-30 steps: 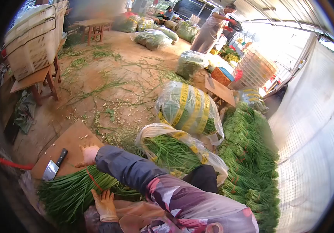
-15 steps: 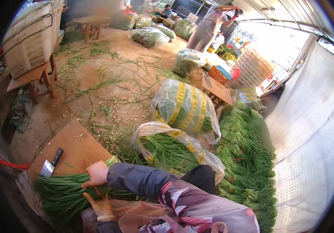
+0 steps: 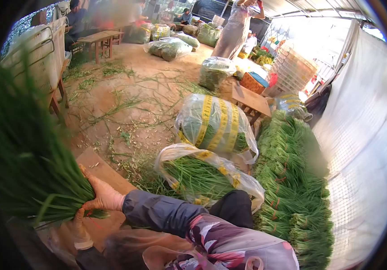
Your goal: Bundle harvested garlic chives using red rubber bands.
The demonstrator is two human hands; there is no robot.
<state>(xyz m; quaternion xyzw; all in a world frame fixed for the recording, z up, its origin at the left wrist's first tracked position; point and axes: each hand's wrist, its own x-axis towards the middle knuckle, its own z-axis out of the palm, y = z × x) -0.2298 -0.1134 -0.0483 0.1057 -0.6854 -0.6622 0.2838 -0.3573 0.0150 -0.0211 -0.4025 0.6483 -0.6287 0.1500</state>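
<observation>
A large bunch of long green stalks point(image 3: 36, 166) is raised at the left, its leafy ends up and blurred. My right hand point(image 3: 106, 195), in a dark cuff, is closed round the lower end of this bunch. Just below, my left hand point(image 3: 81, 231) is pressed against the bunch's bottom, its fingers partly hidden by the stalks. Beneath both hands lies a brown wooden board point(image 3: 106, 173), partly covered by the greens. The knife cannot be seen.
An open plastic bag of greens point(image 3: 198, 177) lies right of the board, with a full taped bag point(image 3: 216, 123) behind it. Rows of tied bunches point(image 3: 288, 189) line the right side by a white sheet point(image 3: 360, 135). A person point(image 3: 234, 31) stands at the back.
The bunch has been lifted off the board and turned upright, with both hands moving left along with it. The knife is now out of sight. The standing person's arms have shifted.
</observation>
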